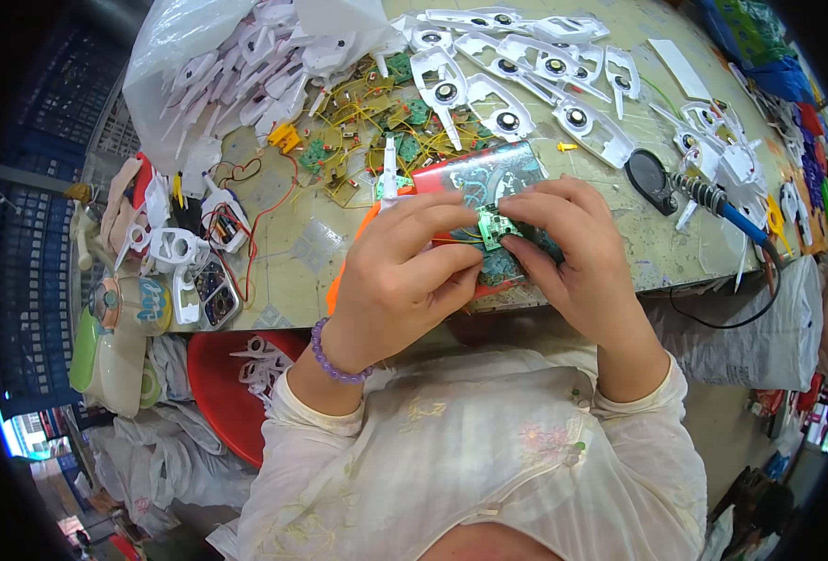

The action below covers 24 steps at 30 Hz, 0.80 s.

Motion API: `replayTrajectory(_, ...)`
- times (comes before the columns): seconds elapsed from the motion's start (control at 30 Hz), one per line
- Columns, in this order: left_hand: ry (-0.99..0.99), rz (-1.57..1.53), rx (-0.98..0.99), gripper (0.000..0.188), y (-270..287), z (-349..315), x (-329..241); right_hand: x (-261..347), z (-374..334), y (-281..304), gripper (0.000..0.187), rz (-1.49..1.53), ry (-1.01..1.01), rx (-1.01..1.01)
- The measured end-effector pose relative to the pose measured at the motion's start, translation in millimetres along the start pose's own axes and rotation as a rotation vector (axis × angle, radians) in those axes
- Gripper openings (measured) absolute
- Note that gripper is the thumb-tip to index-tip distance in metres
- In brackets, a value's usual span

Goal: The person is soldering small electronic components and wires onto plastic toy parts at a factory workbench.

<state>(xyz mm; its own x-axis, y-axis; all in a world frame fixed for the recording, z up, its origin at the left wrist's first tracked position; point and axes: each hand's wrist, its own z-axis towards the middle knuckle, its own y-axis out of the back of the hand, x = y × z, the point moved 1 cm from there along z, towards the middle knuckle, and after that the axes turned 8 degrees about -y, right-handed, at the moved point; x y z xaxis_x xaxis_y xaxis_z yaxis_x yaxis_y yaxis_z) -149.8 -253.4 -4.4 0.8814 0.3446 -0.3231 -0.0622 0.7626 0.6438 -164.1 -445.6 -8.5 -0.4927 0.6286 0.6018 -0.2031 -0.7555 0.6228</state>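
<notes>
A small green circuit board (495,227) is held up at the middle of the workbench. My right hand (577,238) pinches its right side between thumb and fingers. My left hand (400,266), with a purple bead bracelet at the wrist, is closed at the board's left edge; its fingertips partly hide what they grip there. A thin red and yellow wire runs by the left fingers. Under both hands lies a flat, shiny red and dark printed piece (451,175). A white plastic housing (389,173) stands just beyond my left hand, and an orange object (341,271) is partly covered by it.
Wired circuit boards (362,131) pile up beyond my hands. White housings with round dark parts (507,120) lie farther back. A plastic bag (161,75) of white parts stands at far left. On the right rest a soldering iron (746,222) and holder. A red basin (213,393) sits below.
</notes>
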Motion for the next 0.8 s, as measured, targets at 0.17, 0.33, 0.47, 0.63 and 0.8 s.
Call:
replayTrajectory(0.17, 0.051, -0.003, 0.112, 0.014, -9, -6, 1, -9, -12, 11, 0.026, 0.184, -0.046, -0.216)
replayTrajectory(0.33, -0.002, 0.041, 0.046, 0.014, -13, -5, 2, -62, -63, 51, 0.012, 0.455, -0.352, -0.922)
replayTrajectory(0.47, 0.031, 0.046, 0.073, 0.014, -10, -2, -3, -92, -80, 85, 0.019, 0.552, -0.407, -1.11)
replayTrajectory(0.63, -0.054, 0.081, 0.067, 0.013, -10, 8, -1, -103, -66, 109, 0.03, 0.379, -0.412, -1.005)
replayTrajectory(0.8, 0.026, 0.07, 0.142, 0.013, -15, 16, -2, -108, -57, 112, 0.024, 0.157, -0.568, -0.931)
